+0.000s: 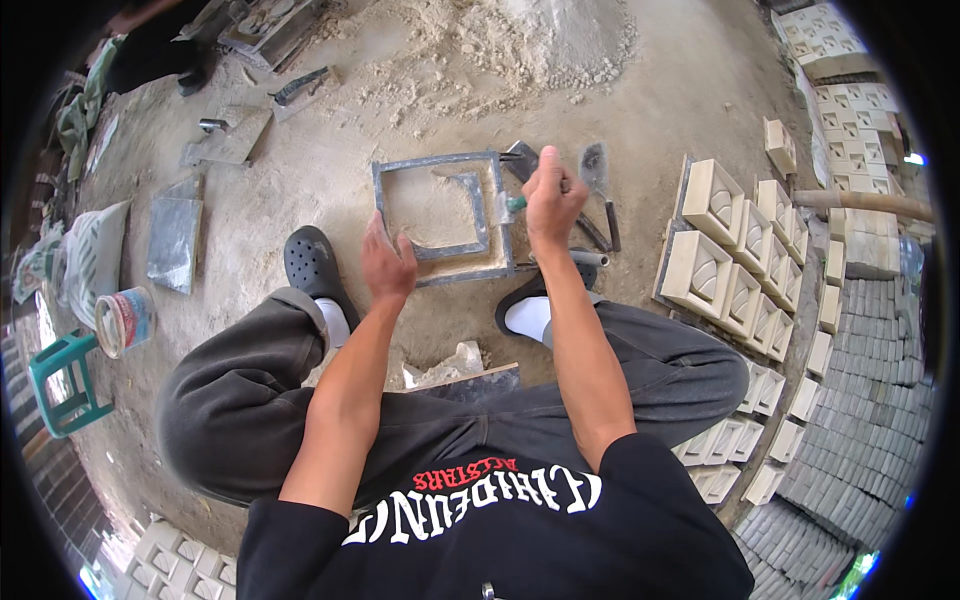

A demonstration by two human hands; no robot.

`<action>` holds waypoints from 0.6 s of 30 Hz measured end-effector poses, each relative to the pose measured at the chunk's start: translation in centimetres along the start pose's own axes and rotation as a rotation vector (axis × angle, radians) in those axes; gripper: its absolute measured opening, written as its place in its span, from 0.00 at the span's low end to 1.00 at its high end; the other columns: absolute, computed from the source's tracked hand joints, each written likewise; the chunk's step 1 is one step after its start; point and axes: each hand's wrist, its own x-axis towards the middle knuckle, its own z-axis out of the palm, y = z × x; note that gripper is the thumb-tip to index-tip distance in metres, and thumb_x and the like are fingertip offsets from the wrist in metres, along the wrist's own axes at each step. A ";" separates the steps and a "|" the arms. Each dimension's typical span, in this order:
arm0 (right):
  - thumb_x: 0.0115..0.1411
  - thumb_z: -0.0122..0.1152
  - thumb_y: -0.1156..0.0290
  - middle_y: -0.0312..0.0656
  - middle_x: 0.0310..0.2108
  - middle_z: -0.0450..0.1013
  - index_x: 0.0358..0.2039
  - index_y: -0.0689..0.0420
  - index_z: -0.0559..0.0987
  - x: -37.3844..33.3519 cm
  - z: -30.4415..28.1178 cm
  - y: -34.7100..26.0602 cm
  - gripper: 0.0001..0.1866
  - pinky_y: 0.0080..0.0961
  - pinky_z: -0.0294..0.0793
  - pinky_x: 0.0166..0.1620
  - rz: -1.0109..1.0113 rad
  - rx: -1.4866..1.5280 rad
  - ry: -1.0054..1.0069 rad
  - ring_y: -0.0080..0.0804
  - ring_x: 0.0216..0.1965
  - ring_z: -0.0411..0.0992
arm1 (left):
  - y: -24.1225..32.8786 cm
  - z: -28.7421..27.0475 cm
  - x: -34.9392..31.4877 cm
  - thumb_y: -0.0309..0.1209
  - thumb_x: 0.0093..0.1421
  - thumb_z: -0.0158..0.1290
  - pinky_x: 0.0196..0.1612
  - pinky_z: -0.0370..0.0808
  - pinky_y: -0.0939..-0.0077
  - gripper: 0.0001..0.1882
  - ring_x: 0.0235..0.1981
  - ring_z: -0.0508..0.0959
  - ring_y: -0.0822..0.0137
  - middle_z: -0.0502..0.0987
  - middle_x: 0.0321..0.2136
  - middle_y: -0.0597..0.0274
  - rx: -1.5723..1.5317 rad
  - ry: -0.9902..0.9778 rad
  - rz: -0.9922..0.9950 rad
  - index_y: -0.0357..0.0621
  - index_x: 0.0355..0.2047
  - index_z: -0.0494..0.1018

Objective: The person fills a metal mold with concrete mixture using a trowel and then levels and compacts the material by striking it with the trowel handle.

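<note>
On the ground between my feet lies a square grey metal mould frame (440,158), with pale sandy powder (425,205) inside and a curved grey inner piece (470,190). My left hand (390,262) rests at the frame's lower left corner, fingers stretched and thumb apart. Closed in a fist, my right hand (556,203) holds a small green-handled tool (516,203) against the frame's right bar. The tool's pale end touches that bar; its exact kind is unclear. Just beyond this fist lies a trowel (594,165), with a short metal pipe (590,258) nearer me.
Several pale moulded blocks (712,200) stand in rows at the right, beside stacked grey tiles (850,370). A powder heap (570,45) lies at the far side. At left are a grey plate (175,235), a bucket (125,322) and a green stool (65,385).
</note>
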 end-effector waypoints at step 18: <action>0.68 0.50 0.58 0.27 0.12 0.55 0.12 0.56 0.62 2.6 2.2 0.2 0.27 0.26 0.45 0.22 -0.062 0.000 -0.063 0.16 0.17 0.52 | 0.0 0.0 0.1 0.35 0.62 0.48 0.63 0.61 0.56 0.32 0.60 0.66 0.44 0.66 0.58 0.38 -0.027 0.010 0.018 0.30 0.63 0.57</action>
